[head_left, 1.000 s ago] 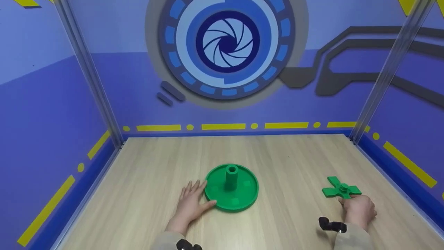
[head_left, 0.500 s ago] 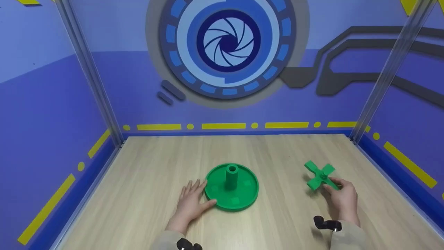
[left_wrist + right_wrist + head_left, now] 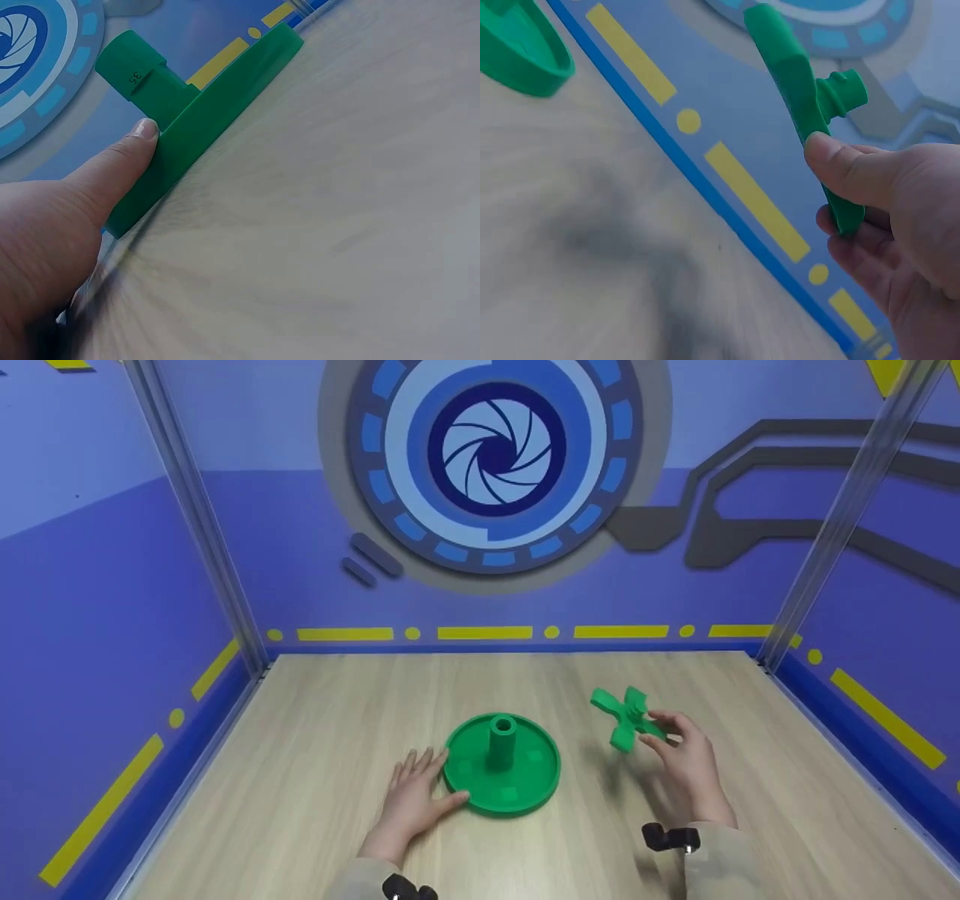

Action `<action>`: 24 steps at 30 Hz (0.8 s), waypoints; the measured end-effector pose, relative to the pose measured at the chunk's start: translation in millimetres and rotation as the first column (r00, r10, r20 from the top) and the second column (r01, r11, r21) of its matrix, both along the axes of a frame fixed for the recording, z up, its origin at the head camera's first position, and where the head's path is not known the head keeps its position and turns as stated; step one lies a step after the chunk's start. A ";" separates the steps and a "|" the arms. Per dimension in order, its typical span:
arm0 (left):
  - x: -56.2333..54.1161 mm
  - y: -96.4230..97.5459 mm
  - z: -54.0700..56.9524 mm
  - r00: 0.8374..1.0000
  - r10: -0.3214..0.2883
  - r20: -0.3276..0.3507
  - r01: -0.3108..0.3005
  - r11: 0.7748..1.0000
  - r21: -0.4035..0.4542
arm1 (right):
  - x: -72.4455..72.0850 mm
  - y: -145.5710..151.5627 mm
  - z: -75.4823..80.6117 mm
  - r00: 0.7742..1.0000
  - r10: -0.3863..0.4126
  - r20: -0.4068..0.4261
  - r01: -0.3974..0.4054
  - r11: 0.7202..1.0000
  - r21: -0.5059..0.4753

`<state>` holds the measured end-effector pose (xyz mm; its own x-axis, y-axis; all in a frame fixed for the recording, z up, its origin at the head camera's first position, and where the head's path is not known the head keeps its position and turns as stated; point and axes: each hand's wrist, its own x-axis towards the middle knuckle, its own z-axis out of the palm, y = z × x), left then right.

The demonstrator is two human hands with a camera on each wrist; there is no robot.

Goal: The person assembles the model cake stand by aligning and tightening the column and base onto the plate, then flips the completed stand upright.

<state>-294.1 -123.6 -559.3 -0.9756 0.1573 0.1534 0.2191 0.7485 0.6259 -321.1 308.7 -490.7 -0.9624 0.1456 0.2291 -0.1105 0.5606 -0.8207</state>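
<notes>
Blue and purple wall panels (image 3: 480,600) with yellow dashes stand beyond both hands, behind a pale wood-grain tabletop (image 3: 360,705). From my remote seat I see the hands well apart. Just right of the left hand (image 3: 411,808) sits a green round dish (image 3: 489,796), upright on the wood, a hollow post (image 3: 501,751) rising from its middle; in the left wrist view the post bears a small marking. That hand lies spread, fingers extended, its thumb resting on the dish's rim. My right hand (image 3: 690,769) pinches one arm of a green four-armed cross (image 3: 627,714) between thumb and fingers, holding it tilted above the tabletop, forward and left of the palm. I see a ridged peg (image 3: 845,91) projecting from the cross's centre.
</notes>
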 end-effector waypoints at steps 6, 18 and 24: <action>0.1 0.4 -0.1 1.000 -0.004 -0.001 0.004 1.000 0.002 | -0.6 -24.1 9.7 0.999 0.033 -0.038 -0.034 0.999 -0.017; 0.8 0.5 0.1 1.000 -0.002 0.000 0.002 1.000 0.003 | -5.7 -58.7 17.9 0.993 0.097 -0.062 -0.107 0.976 -0.191; 1.4 0.6 0.0 1.000 0.000 -0.003 0.000 1.000 -0.004 | -3.1 -79.1 24.9 0.989 0.134 -0.057 -0.145 0.933 -0.330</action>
